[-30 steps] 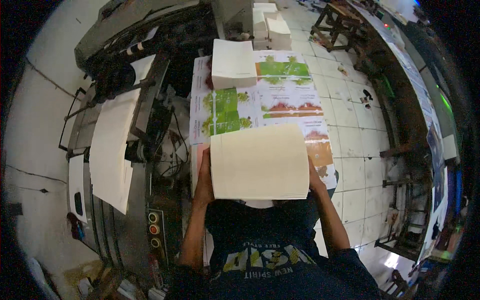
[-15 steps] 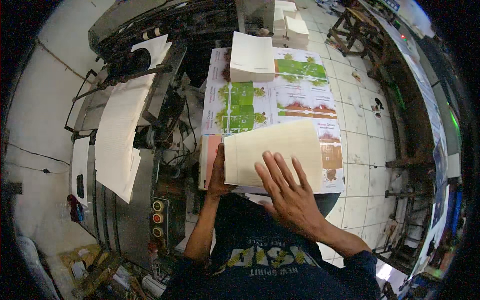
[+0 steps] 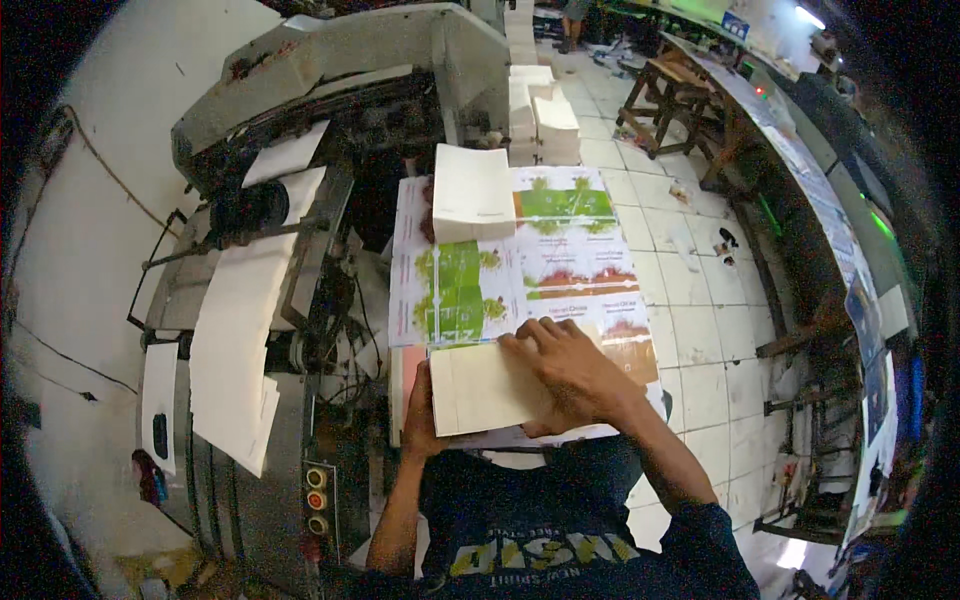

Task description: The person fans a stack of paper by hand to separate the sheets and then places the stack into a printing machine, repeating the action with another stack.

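Note:
A stack of blank cream paper sheets (image 3: 485, 388) lies on the near end of a large printed sheet (image 3: 530, 270) with green and brown panels. My left hand (image 3: 418, 420) holds the stack's left edge from below. Flat on top of the stack rests my right hand (image 3: 572, 372), fingers spread and pressing down. A second, taller pile of white sheets (image 3: 472, 192) sits on the far end of the printed sheet.
A grey machine (image 3: 330, 120) stands to the left with white sheets (image 3: 232, 345) on its feed board and a panel of coloured buttons (image 3: 317, 498). More white piles (image 3: 545, 110) stand beyond. A wooden stool (image 3: 672, 100) and long bench (image 3: 800, 170) line the tiled floor at right.
The stack was held up in both hands; it has come down onto the printed sheet. My right hand moved from its edge onto its top and lies flat on it.

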The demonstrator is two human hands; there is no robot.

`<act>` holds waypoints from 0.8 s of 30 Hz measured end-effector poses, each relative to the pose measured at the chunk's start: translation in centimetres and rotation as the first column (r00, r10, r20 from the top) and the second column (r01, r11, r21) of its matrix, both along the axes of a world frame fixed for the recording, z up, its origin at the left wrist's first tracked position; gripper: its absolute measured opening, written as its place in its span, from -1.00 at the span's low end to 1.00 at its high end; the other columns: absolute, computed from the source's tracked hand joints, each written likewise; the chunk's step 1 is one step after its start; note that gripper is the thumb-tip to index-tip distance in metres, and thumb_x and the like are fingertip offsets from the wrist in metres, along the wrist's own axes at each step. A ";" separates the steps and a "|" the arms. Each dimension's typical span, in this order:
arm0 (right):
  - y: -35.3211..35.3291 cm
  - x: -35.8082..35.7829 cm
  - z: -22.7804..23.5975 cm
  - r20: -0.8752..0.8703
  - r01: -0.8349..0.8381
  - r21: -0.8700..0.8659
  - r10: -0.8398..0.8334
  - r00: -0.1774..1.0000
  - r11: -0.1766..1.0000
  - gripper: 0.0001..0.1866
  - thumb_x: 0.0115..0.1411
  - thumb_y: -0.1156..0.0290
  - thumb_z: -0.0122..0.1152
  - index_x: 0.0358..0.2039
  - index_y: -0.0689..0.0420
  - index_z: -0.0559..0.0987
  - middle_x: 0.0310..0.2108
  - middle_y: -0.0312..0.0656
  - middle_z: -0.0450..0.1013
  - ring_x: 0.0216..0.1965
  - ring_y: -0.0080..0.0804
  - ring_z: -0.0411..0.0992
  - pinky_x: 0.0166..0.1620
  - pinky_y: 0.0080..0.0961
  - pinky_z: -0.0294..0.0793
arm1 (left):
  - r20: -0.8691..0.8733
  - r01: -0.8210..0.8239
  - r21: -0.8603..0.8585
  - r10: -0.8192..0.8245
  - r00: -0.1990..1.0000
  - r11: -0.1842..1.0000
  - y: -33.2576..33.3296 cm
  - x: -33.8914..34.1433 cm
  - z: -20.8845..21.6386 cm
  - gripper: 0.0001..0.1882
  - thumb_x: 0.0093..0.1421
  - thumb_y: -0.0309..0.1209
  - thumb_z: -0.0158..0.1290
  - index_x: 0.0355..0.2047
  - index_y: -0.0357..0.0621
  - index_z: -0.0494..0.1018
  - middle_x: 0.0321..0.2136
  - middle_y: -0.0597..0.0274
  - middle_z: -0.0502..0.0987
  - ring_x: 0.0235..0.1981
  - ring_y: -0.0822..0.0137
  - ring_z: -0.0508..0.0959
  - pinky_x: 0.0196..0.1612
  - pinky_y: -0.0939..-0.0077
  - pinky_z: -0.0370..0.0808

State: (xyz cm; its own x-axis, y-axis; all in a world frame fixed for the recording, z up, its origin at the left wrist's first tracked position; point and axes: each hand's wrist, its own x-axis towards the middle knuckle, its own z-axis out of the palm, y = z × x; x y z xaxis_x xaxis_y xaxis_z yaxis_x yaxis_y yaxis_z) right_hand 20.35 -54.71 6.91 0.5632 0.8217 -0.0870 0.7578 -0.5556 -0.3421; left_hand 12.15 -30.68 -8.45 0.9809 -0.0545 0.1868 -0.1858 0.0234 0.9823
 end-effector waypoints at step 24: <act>-1.3 -4.3 -4.2 0.335 0.130 0.182 -0.185 0.924 0.975 -0.38 0.12 0.28 0.16 0.18 0.26 0.34 0.10 0.09 0.34 0.18 0.10 0.27 0.31 0.06 0.14 | 0.411 -0.360 0.829 -0.029 0.911 0.428 -6.2 2.6 10.6 -0.37 -0.21 -0.11 0.43 -0.29 -0.27 0.40 -0.33 0.01 0.50 -0.24 -0.01 0.53 -0.15 0.14 0.43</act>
State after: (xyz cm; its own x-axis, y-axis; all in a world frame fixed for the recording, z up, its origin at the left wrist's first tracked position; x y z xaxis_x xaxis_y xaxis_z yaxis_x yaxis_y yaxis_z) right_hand 16.02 -56.02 2.70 0.6582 0.7074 0.2575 0.7512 -0.6394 -0.1636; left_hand 14.72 -36.84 2.17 0.8759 -0.2206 0.4290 -0.3742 -0.8720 0.3156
